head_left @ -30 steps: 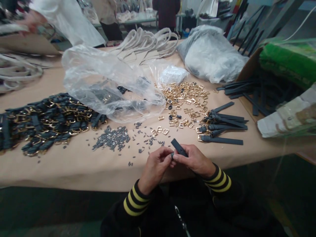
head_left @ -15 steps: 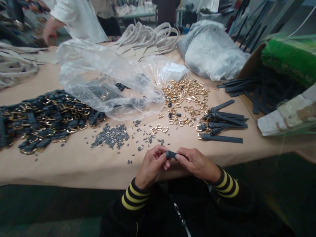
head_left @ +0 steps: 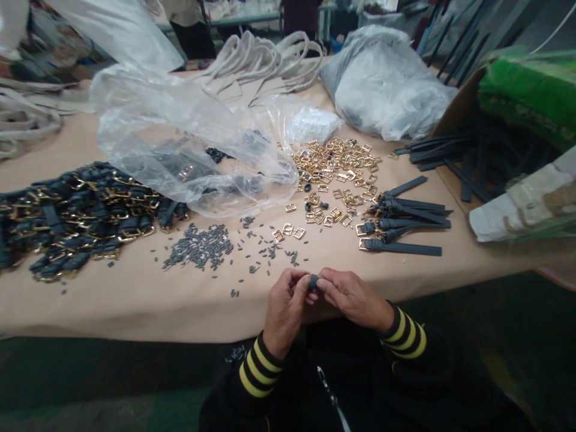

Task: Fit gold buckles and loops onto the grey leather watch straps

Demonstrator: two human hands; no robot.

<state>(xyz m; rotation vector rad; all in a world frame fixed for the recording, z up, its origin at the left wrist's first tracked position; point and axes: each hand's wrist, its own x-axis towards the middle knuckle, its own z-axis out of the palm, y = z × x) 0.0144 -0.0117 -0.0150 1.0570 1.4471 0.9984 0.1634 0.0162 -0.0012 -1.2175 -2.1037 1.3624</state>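
Note:
Between my two hands, just over the table's front edge, is a short dark grey strap (head_left: pixel 313 281), mostly covered by fingers. My left hand (head_left: pixel 288 300) pinches one end between thumb and fingers. My right hand (head_left: pixel 353 297) is closed on the other end. Whether a buckle is on the strap I cannot make out. Beyond my hands lie small dark grey loops (head_left: pixel 198 247) in a loose heap, with a few gold buckles (head_left: pixel 288 231) apart from a larger pile of gold buckles (head_left: pixel 333 159). To the right lie several buckled straps (head_left: pixel 405 225).
A big heap of buckled straps (head_left: pixel 76 210) covers the left. A crumpled clear plastic bag (head_left: pixel 193 144) lies mid-table; pale cord handles (head_left: pixel 265 66) and a stuffed plastic bag (head_left: pixel 387 84) stand behind. At right is a cardboard box (head_left: pixel 454 114) with loose straps. A person in white (head_left: pixel 121 30) is across the table.
My hands have come closer together, so less of the strap shows between them. My left forearm has swung right. The view has shifted slightly, and the person's hand across the table has moved left.

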